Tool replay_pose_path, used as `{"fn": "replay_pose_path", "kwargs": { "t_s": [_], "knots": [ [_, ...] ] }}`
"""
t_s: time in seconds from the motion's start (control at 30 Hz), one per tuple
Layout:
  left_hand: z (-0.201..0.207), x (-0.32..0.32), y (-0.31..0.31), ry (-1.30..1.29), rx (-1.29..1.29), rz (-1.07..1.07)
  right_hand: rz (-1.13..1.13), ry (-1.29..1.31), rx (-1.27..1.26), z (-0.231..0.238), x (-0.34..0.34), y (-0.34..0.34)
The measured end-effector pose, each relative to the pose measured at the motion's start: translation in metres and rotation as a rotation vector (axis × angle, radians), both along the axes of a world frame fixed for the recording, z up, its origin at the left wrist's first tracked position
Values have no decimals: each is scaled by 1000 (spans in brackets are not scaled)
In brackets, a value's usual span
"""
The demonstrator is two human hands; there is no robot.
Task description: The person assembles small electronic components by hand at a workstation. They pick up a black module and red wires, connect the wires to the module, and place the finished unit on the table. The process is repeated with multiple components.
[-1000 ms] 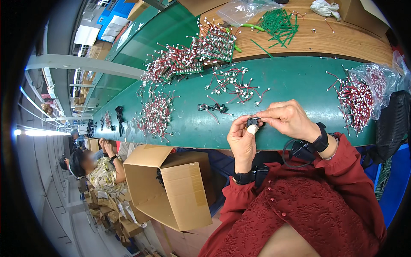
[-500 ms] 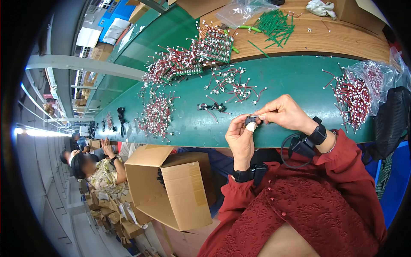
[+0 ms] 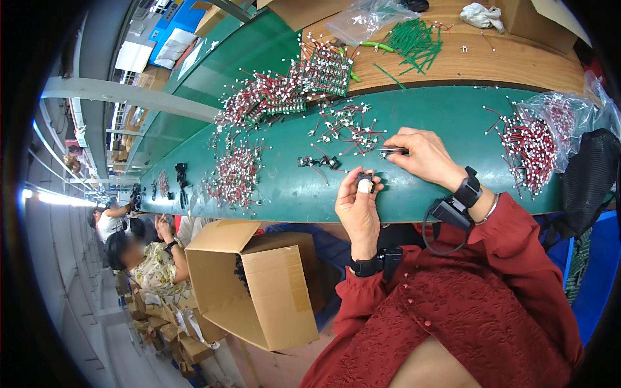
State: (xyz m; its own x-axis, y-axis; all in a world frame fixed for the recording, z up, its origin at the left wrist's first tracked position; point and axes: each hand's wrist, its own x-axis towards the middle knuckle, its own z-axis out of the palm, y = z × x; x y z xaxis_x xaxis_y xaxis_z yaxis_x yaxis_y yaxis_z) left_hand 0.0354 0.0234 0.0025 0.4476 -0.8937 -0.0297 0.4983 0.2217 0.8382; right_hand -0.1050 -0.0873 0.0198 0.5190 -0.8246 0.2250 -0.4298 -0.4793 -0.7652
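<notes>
My left hand point(image 3: 358, 210) pinches a small black plastic part point(image 3: 367, 176) just above the bench's near edge; a white cover wraps the thumb tip. Ahead and to the right, my right hand point(image 3: 427, 157) grips slim dark tweezers point(image 3: 396, 150), their tips pointing left. Those tips are close to a loose group of short red-and-black wires with white connectors point(image 3: 352, 126); whether they touch one is too small to tell. Left of my hands lies a short row of black parts point(image 3: 317, 161) with wires attached.
Wire heaps lie at left point(image 3: 236, 171) and, partly bagged, at right point(image 3: 530, 145). Green circuit boards bristling with wires point(image 3: 323, 71) stand behind. Green sticks point(image 3: 414, 45) rest on a wooden board. An open cardboard box point(image 3: 281, 291) is at the bench's near side; another person point(image 3: 155, 262) sits beyond.
My right hand has moved away from the left hand, forward toward the loose wires, with the tweezers. My left hand has shifted slightly left and keeps hold of the black part.
</notes>
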Motion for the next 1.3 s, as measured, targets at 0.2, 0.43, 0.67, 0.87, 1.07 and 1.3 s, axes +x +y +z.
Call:
{"fn": "replay_pose_path", "kwargs": {
  "t_s": [0.2,0.43,0.67,0.87,1.07,1.3],
  "knots": [
    [5,-4,-3,-23,62,24,44,72,-164,0,-1,1],
    [7,2,-6,-56,205,-109,251,-157,-430,10,-7,9],
    [5,-1,-3,-250,230,-85,210,-101,-481,8,-6,12],
    [7,3,-7,121,150,-14,194,-400,-220,13,-9,15],
    [4,12,-1,242,59,-93,170,-439,148,8,0,21],
    [-1,8,-2,312,-13,-228,278,-579,291,1,3,15]
  ]
}}
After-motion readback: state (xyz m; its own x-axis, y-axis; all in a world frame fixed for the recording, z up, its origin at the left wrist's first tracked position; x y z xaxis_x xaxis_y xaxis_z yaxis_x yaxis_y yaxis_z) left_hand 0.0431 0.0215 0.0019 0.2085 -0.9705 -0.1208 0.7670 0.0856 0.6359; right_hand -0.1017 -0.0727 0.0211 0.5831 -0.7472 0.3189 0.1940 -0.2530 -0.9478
